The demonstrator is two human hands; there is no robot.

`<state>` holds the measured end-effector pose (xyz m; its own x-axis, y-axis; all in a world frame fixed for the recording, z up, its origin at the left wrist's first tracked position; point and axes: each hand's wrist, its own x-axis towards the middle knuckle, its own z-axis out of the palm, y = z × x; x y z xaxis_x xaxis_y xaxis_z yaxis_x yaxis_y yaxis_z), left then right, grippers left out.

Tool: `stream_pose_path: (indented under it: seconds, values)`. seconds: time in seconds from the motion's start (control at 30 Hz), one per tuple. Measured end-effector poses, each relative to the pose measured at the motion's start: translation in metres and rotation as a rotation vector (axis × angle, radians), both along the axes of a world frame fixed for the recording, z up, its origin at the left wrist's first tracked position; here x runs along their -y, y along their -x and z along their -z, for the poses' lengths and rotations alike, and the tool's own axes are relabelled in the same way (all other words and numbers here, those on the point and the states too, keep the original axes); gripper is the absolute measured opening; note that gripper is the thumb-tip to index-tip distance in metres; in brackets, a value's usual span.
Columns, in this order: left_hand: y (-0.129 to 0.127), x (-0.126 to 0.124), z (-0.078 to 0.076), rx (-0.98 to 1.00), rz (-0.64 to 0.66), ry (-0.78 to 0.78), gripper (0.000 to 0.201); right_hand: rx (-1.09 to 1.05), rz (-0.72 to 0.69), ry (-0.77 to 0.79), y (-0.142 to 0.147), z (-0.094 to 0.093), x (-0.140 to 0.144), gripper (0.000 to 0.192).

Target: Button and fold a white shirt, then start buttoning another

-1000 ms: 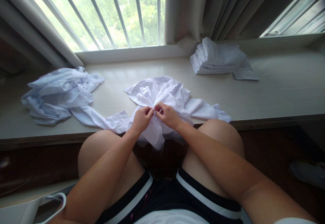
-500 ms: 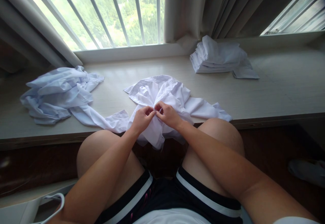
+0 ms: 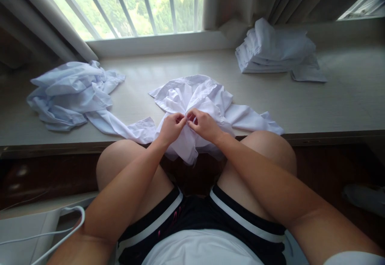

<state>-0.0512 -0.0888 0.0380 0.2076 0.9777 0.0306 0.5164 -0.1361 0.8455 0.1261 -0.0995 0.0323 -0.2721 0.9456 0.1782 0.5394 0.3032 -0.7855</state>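
Observation:
A white shirt lies spread and gathered in folds in front of me, its lower part hanging over the sill's edge between my knees. My left hand is closed, thumb and fingers pinching the cloth at the middle. Right beside it, fingertips nearly touching, my right hand pinches the same spot. Any button there is too small to make out. One sleeve stretches right to my knee. On the left lies a crumpled white garment, with a sleeve-like strip reaching toward the shirt.
A stack of folded white garments sits at the back right of the pale sill. Behind are a barred window and grey curtains. A white cable loops near my left elbow. A shoe is on the floor at right.
The view has tipped down and shifted slightly left, so everything sits higher and farther right. Both hands keep pinching the shirt at the same place.

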Motion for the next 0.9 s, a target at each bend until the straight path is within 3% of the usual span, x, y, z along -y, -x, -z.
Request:
stream_pose_path:
  seconds: [0.43, 0.6, 0.77, 0.9]
  values:
    - [-0.008, -0.003, 0.007, -0.021, 0.000, -0.003, 0.020, 0.004, 0.006, -0.046, -0.001, 0.018, -0.005, 0.017]
    - [-0.011, -0.002, 0.000, -0.151, 0.009, 0.070, 0.035, 0.070, 0.021, -0.043, -0.002, 0.011, -0.004, 0.010]
    - [-0.011, -0.007, 0.007, -0.178, 0.020, 0.032, 0.042, 0.093, 0.007, -0.052, -0.002, 0.002, -0.002, 0.013]
    - [-0.011, -0.009, 0.011, -0.127, 0.023, 0.023, 0.035, 0.093, 0.044, -0.051, -0.001, 0.004, -0.003, 0.008]
